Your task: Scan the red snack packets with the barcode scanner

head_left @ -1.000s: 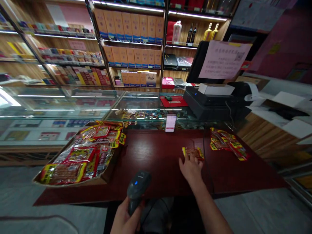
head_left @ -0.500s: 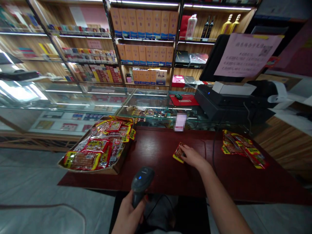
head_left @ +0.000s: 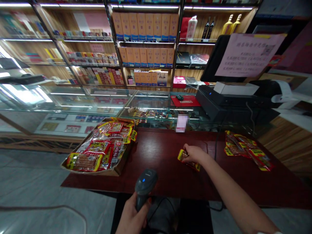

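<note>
My left hand (head_left: pixel 133 213) is wrapped round the handle of a dark grey barcode scanner (head_left: pixel 146 182), which has a small blue light on top and is held at the near edge of the table. Over the middle of the dark red table (head_left: pixel 158 156), my right hand (head_left: pixel 192 153) grips a red and yellow snack packet (head_left: pixel 189 163) by its upper side. To the left stands an open cardboard box (head_left: pixel 117 170) filled with similar packets (head_left: pixel 86 161). Several more snack packets (head_left: pixel 246 148) lie in a loose pile on the right.
A glass display counter (head_left: pixel 146 97) runs behind the table. On it are a mouse on a red mat (head_left: pixel 186 101) and a black machine with a screen (head_left: pixel 214 61) bearing a pink notice (head_left: pixel 248 55). A cable (head_left: pixel 216 143) crosses the table. Stocked shelves (head_left: pixel 146 42) line the wall.
The packet under my right hand has turned, and my fingers now close round it where they lay over it before. My left hand and the scanner have shifted slightly right in view.
</note>
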{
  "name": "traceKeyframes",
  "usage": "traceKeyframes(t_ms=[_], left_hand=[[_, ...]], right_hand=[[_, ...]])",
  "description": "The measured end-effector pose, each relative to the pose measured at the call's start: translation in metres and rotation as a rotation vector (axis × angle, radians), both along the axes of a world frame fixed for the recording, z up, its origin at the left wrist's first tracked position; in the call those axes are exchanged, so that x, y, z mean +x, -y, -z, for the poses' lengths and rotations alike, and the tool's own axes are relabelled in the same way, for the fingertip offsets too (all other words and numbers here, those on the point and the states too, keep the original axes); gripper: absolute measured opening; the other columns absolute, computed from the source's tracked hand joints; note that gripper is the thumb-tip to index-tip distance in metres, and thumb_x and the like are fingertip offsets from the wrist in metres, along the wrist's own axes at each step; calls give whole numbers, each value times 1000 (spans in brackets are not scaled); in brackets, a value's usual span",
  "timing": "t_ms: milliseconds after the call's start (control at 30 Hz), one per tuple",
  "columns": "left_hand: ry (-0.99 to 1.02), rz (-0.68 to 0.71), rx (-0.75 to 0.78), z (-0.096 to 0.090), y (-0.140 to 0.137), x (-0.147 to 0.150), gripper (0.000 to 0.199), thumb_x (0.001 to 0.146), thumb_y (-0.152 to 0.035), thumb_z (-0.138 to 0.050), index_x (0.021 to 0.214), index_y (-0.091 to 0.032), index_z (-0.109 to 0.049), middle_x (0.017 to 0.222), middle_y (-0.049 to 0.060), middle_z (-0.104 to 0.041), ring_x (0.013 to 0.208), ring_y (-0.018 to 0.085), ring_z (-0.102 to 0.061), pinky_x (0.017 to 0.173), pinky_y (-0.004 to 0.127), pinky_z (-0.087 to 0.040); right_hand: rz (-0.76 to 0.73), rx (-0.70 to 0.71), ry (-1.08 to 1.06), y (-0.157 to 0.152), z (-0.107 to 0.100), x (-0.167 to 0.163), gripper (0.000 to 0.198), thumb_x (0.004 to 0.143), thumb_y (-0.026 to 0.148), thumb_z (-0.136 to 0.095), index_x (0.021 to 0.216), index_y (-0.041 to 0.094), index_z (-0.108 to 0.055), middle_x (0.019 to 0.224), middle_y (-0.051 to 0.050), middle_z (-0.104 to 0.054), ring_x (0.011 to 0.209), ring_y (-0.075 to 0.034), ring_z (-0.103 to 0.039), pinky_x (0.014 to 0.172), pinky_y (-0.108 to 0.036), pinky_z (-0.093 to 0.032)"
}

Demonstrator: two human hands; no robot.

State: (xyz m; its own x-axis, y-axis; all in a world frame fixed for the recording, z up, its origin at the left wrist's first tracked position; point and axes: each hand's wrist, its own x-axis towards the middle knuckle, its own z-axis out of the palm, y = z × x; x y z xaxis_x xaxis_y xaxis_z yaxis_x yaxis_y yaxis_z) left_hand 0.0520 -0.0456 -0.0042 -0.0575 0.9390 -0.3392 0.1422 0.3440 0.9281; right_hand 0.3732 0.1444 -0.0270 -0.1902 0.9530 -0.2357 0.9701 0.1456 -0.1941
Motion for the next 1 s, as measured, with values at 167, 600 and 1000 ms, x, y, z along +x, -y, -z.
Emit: traceKeyframes(t_ms=[167,600,1000], left_hand=[[-9,72,-25,-6,-2,2,44,74,-59,-71,85,-17,-63,48,-9,-46,40,11,-43,42,21,-35],[-235,263,264,-27,-20,8,11,78,-21,-63,82,-15,-72,72,2,-68,69,18,-57,66,23,-47],[-327,460,247,-34,-21,6,29,75,-3,-50,92,-17,-69,78,1,-71,72,19,-65,68,23,-45]], right_hand=[[184,63,-497,23,30,-11,36,86,54,-62,98,20,-65,95,-8,-76,85,-23,-71,75,-32,-51],[507,42,-1547,60,63,-84,52,74,66,-72,102,22,-71,96,-5,-79,89,-27,-72,87,-39,-55],[484,14,-1513,65,59,-84,35,75,51,-72,93,20,-72,80,-2,-75,75,-24,-68,69,-32,-52]])
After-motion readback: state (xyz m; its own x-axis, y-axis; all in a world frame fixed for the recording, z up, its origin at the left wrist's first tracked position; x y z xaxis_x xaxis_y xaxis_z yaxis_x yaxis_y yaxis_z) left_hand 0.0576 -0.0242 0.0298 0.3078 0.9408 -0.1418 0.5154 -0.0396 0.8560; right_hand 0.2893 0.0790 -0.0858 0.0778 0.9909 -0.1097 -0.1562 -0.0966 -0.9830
